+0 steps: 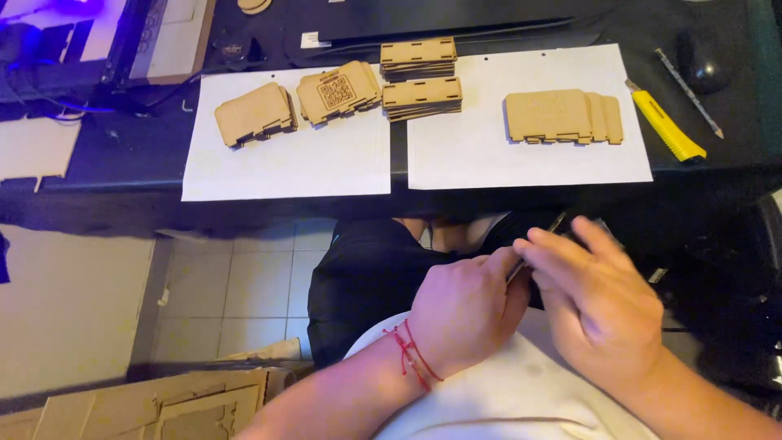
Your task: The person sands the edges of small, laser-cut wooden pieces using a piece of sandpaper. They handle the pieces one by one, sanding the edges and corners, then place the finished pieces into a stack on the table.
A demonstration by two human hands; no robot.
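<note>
Both hands, left hand [464, 305] and right hand [599, 297], pinch thin dark strip [538, 244] over lap, 6 o'clock of tabletop [122, 155]; slip risk, drops to floor.

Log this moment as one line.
left hand: grips thin dark piece | right hand: touches it | desk: wooden stacks, yellow knife

Light brown wood pieces [422, 59] lie on white paper sheets [285, 167]. The tabletop [122, 151] is black. The knife [665, 126] is yellow. A red string [411, 354] circles one wrist.
</note>
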